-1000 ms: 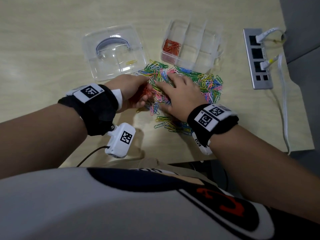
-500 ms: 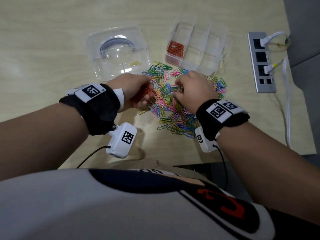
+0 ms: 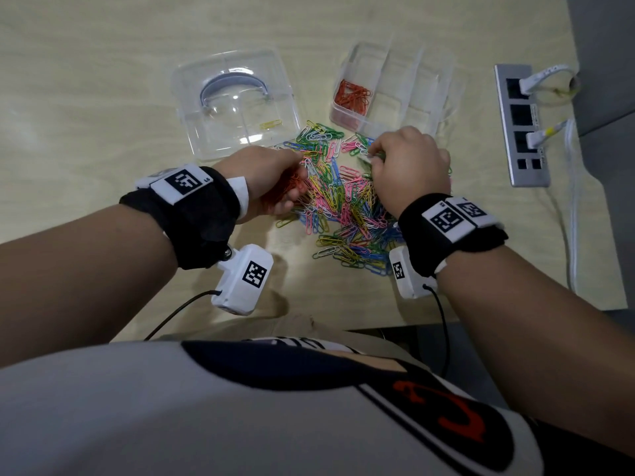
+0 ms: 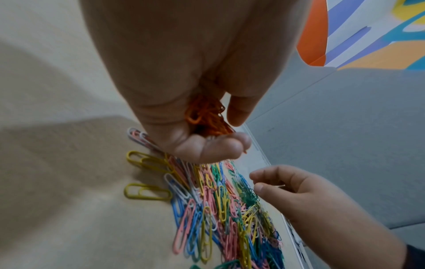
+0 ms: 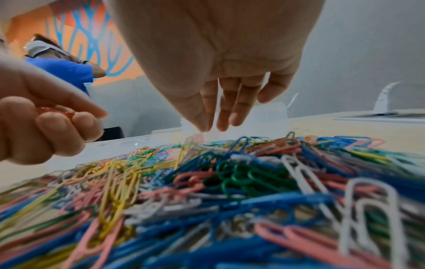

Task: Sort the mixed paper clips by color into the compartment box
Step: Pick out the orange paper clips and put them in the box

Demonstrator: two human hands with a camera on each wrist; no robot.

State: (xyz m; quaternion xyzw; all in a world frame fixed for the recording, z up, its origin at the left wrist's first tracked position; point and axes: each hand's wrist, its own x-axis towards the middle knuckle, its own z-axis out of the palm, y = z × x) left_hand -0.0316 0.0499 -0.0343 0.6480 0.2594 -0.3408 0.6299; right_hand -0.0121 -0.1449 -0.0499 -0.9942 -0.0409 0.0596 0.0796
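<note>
Filling one compartment box [image 3: 443, 84] corner, orange clips [image 3: 352, 96].

Looks like an office or shared workspace, not a home. The desk [image 3: 103, 80] is pale wood laminate with a brushed metal power strip [image 3: 520, 125] set flat by its right edge, two white plugs in it and a white cable [image 3: 572, 214] trailing toward the near edge. Right behind the desk runs a grey fabric partition [image 4: 345, 127], cubicle style. Past that, the wall has a big orange, blue and yellow mural [image 4: 368, 32]. The right wrist view also catches another person in a blue shirt [image 5: 66, 71] at the far side, in front of that mural.
</note>
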